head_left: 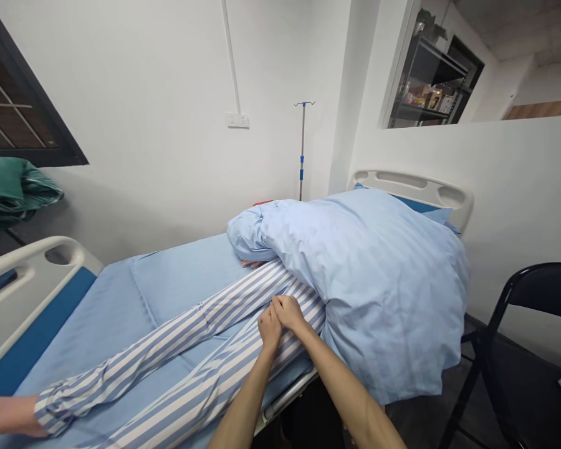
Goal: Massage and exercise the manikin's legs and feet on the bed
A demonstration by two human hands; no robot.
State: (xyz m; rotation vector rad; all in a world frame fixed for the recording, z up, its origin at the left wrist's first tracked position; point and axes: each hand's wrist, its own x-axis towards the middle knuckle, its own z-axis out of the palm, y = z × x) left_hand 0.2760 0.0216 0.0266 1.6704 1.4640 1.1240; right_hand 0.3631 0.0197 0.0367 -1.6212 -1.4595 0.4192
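Note:
A figure in blue-and-white striped pyjama trousers (177, 349) lies on a hospital bed (177, 274) with a light blue sheet. A light blue duvet (378, 268) is folded back over its upper body. My left hand (270, 327) and my right hand (288, 312) rest side by side on the near thigh, just below the duvet's edge. Both hands have their fingers curled and pressed against the striped cloth. A bare foot (4, 416) shows at the lower left.
White bed end boards stand at the left (28, 274) and far right (416, 187). An IV pole (302, 149) stands by the wall. A black chair (528, 349) sits at the right. Green cloth (14, 193) hangs at the left under a window.

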